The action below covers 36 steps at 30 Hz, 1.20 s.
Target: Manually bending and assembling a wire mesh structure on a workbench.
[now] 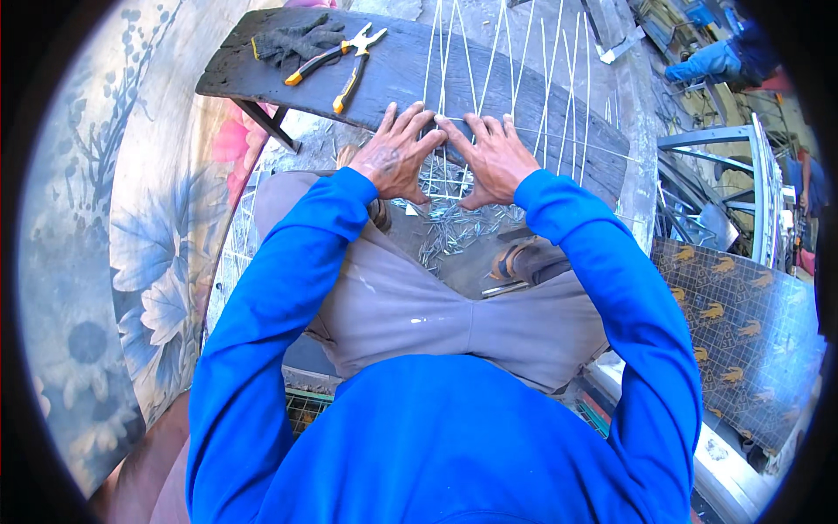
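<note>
Pale wires [445,70] run across the dark surface [401,74], upper centre of the frame. At its near edge, left hand [401,153] and right hand [494,157] spread open fingers; fingertip contact is hard to confirm. Matched, light pressure should keep the wires aligned.

Bright light glares off the patterned board [742,323] — edges bend

Thin, splayed pale wires [443,83] across bench [397,74]

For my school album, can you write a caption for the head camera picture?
Left hand and right hand spread at thin wires over a dark bench with pliers and a glove.
</note>
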Each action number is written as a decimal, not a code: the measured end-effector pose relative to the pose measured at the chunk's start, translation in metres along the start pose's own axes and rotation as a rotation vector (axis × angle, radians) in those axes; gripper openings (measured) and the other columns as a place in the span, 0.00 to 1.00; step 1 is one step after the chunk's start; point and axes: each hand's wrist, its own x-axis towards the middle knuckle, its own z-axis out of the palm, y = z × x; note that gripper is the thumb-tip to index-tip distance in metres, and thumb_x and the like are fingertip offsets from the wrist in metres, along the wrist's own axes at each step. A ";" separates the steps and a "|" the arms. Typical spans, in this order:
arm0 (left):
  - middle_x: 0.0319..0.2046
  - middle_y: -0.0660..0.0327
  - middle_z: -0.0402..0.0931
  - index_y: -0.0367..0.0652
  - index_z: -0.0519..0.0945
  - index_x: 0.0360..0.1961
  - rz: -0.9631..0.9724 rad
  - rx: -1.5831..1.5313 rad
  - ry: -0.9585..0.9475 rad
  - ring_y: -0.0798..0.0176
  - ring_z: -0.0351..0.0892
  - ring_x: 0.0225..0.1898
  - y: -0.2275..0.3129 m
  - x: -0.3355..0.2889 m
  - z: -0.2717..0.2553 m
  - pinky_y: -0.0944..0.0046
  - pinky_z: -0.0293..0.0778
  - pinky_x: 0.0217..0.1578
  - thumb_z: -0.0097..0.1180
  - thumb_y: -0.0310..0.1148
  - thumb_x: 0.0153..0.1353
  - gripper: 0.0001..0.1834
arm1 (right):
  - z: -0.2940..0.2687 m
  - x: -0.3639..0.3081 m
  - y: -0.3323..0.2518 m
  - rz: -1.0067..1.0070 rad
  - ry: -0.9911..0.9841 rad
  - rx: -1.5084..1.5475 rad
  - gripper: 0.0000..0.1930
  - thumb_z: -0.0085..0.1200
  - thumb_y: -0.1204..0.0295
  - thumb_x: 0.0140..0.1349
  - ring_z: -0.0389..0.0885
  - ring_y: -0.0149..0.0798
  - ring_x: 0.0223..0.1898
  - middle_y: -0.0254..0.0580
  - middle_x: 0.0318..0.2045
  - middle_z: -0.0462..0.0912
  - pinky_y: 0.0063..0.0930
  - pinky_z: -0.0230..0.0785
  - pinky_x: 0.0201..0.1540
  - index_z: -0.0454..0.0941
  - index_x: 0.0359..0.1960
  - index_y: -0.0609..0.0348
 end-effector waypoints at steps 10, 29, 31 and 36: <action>0.73 0.50 0.61 0.55 0.63 0.75 0.008 -0.034 0.059 0.38 0.52 0.79 -0.001 -0.005 0.004 0.32 0.53 0.77 0.85 0.54 0.34 0.65 | 0.019 -0.003 0.001 -0.063 0.198 0.087 0.66 0.82 0.45 0.38 0.71 0.63 0.67 0.59 0.70 0.68 0.58 0.63 0.70 0.58 0.79 0.57; 0.77 0.48 0.53 0.59 0.64 0.73 -0.019 -0.087 0.032 0.35 0.42 0.81 0.019 -0.004 -0.016 0.29 0.43 0.78 0.84 0.63 0.33 0.65 | 0.007 -0.097 0.096 0.364 0.146 0.286 0.59 0.70 0.34 0.52 0.58 0.60 0.78 0.61 0.76 0.63 0.52 0.53 0.80 0.60 0.79 0.56; 0.80 0.46 0.47 0.60 0.64 0.74 -0.015 -0.084 0.070 0.35 0.37 0.83 0.027 0.001 -0.015 0.26 0.38 0.78 0.81 0.69 0.33 0.66 | 0.008 -0.114 0.117 0.402 0.137 0.334 0.59 0.70 0.34 0.52 0.58 0.59 0.78 0.59 0.76 0.63 0.52 0.53 0.80 0.60 0.79 0.57; 0.80 0.43 0.46 0.62 0.62 0.77 0.160 -0.085 0.038 0.31 0.38 0.82 0.074 0.041 -0.013 0.25 0.37 0.78 0.79 0.73 0.34 0.69 | 0.012 -0.135 0.132 0.330 0.119 0.309 0.59 0.72 0.35 0.52 0.58 0.59 0.78 0.58 0.76 0.62 0.49 0.54 0.80 0.62 0.77 0.61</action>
